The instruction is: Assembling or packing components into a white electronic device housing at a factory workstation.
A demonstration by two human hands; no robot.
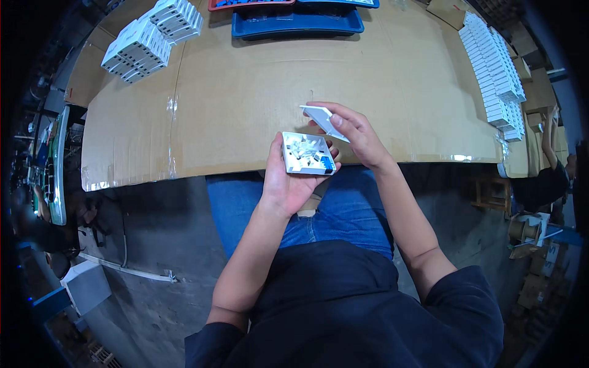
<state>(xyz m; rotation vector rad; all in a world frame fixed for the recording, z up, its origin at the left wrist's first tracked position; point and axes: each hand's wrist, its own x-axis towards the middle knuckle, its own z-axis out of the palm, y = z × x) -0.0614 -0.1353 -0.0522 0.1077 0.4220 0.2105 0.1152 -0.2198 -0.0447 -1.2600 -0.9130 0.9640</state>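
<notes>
My left hand (283, 179) holds a small square white plastic box base (307, 154), open side up, with clear and blue bits inside it. My right hand (353, 132) grips a flat white lid (320, 116), tilted just above and behind the base. Both hands hover at the near edge of a cardboard-covered table (257, 92), above my lap in blue jeans.
Stacks of white boxes (150, 37) lie at the table's far left. A long row of the same white boxes (497, 70) runs down the right side. Blue trays (297, 21) and a red tray stand at the back. Another person (549, 172) sits at the right.
</notes>
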